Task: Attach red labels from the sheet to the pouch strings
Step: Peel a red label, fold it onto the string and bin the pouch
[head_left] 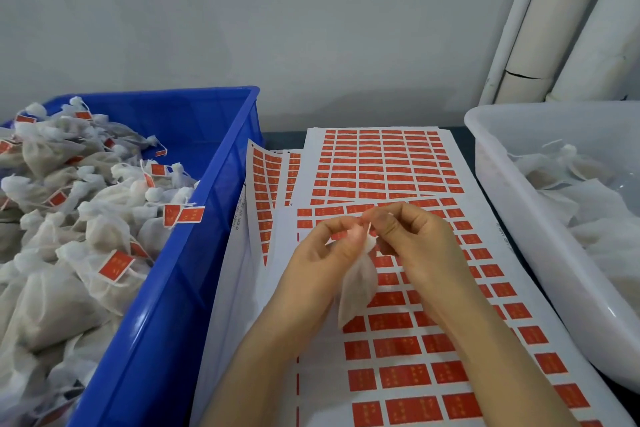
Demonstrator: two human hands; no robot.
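Fingers of my left hand [322,253] & right hand [415,239] hide most of the pouch [356,284] string [369,227]; if a label is there, cannot tell. Print on sheet [323,388] labels [403,376] too blurry to read. Blue crate [194,253] cut at left/bottom edge, white tub [543,270] at right.

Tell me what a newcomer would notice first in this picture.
The sheets of red labels spread across the middle stand out most, with the left hand and right hand pinching the neck of a white pouch just above them. At the left, a blue crate is heaped with labelled pouches. A white tub sits at the right.
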